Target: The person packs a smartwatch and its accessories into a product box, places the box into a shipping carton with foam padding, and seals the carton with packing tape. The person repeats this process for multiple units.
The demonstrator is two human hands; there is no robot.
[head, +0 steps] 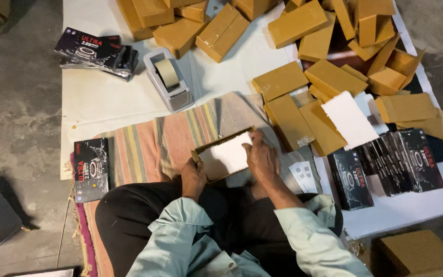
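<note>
Left hand [193, 177] grips the near-left edge of the open brown box [223, 155] on my lap; right hand [261, 156] presses the white foam pad [230, 153] in, fingers flat. I judge seating comes next.
</note>
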